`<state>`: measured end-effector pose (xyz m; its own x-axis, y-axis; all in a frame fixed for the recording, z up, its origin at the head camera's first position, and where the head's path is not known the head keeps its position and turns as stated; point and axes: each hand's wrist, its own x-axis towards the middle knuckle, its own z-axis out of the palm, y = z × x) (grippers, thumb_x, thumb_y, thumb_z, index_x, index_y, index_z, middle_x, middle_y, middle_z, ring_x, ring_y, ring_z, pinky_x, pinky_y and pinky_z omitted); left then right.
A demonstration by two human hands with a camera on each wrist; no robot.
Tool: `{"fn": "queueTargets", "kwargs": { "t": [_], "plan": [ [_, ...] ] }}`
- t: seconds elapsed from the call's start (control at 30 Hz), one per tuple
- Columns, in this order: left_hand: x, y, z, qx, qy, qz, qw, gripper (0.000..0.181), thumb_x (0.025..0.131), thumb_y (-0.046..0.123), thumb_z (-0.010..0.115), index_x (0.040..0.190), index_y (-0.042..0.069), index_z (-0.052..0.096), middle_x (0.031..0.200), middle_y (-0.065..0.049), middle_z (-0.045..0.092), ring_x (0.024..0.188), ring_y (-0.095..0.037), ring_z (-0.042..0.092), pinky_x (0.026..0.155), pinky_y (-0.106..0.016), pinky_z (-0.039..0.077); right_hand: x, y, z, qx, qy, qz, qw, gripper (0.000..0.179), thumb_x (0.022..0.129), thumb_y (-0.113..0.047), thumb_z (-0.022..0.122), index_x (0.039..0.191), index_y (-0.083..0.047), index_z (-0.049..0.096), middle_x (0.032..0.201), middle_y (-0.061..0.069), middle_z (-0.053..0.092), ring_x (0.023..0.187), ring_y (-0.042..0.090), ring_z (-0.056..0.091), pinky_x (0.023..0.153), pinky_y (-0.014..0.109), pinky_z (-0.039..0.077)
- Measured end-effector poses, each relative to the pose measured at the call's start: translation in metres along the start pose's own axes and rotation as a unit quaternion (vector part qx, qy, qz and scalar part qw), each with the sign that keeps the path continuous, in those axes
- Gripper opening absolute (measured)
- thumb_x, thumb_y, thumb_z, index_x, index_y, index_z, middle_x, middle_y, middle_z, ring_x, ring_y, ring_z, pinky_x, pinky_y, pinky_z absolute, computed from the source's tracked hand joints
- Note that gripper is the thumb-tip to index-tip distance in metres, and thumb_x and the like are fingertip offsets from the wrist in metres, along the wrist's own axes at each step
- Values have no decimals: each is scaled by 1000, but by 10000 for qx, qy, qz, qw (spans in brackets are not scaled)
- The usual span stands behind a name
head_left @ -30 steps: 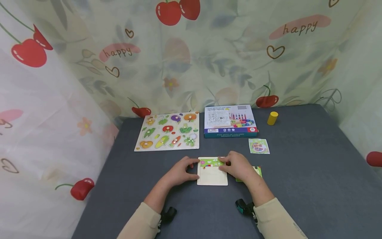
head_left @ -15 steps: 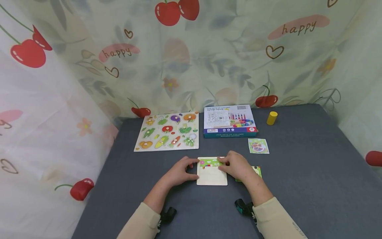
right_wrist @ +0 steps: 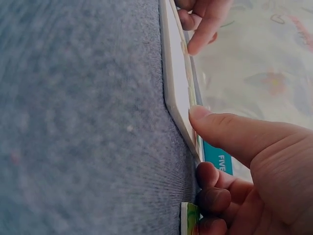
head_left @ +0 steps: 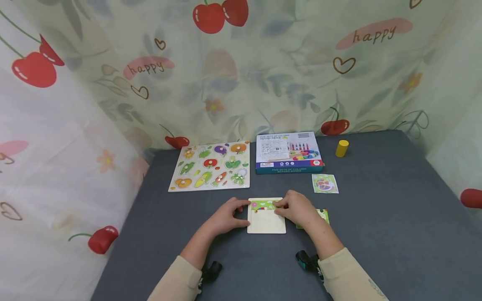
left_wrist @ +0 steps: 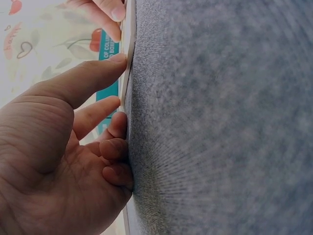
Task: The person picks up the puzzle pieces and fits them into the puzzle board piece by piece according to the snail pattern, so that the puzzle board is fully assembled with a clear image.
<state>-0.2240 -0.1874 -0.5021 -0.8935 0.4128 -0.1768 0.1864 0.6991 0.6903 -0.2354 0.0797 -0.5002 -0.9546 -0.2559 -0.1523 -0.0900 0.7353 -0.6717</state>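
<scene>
A pale wooden puzzle board (head_left: 266, 225) lies on the table with a green picture strip (head_left: 260, 205) along its far side. My left hand (head_left: 227, 215) holds the board's left edge, thumb low and index finger at the far corner. In the left wrist view its other fingers curl against the cloth. My right hand (head_left: 297, 209) has its thumb and index finger on the right end of the green strip, partly covering it. The right wrist view shows the right thumb (right_wrist: 215, 125) on the board's top face; the index fingertip is hidden there.
A green puzzle piece (head_left: 324, 215) lies partly under the right wrist. Farther back are a vegetable puzzle board (head_left: 211, 165), a boxed bead set (head_left: 290, 152), a small picture card (head_left: 325, 184) and a yellow cylinder (head_left: 342, 149). Patterned curtains border the grey table (head_left: 380, 225).
The whole head view drifts slightly left. Both hands keep their places on the puzzle board, and the right fingertips appear to shift very little along the green strip.
</scene>
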Motion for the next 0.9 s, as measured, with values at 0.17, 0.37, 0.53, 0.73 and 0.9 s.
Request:
{"fn": "queueTargets", "kwargs": {
  "t": [0.17, 0.37, 0.53, 0.73, 0.9],
  "plan": [
    [-1, -1, 0, -21, 16, 6, 10000, 61, 88, 26, 84, 143, 14, 61, 102, -4, 50, 89, -21, 48, 75, -37, 39, 2, -1, 1, -232, 0, -1, 9997, 29, 89, -25, 82, 117, -18, 80, 92, 2, 59, 77, 17, 52, 66, 35, 43],
    [1, -2, 0, -38, 14, 47, 10000, 60, 88, 26, 84, 143, 15, 61, 103, -4, 49, 89, -21, 47, 75, -37, 39, 1, -3, 1, -530, 35, -62, 9986, 29, 90, -27, 82, 117, -18, 80, 90, 1, 61, 77, 16, 54, 65, 35, 45],
    [1, 0, 0, -32, -24, -9, 10000, 60, 89, 26, 83, 143, 16, 61, 103, -4, 49, 90, -21, 47, 75, -37, 40, -4, -6, -3, -381, 128, -239, 9989, 33, 89, -27, 82, 121, -17, 79, 84, 1, 54, 72, 18, 50, 62, 34, 41],
    [2, 1, 0, -20, -41, -64, 10000, 60, 88, 27, 83, 143, 16, 61, 103, -3, 49, 90, -21, 47, 75, -36, 40, -12, -14, -17, -46, 251, -385, 9989, 40, 87, -29, 85, 124, -15, 77, 84, 2, 52, 74, 20, 49, 62, 35, 42],
    [2, 2, -1, -13, -14, -98, 10000, 61, 88, 27, 84, 143, 16, 61, 104, -4, 50, 90, -21, 48, 75, -37, 40, -20, -20, -28, -58, 452, -706, 9965, 40, 87, -30, 84, 123, -14, 77, 85, 1, 53, 76, 19, 49, 64, 35, 44]
  ]
}}
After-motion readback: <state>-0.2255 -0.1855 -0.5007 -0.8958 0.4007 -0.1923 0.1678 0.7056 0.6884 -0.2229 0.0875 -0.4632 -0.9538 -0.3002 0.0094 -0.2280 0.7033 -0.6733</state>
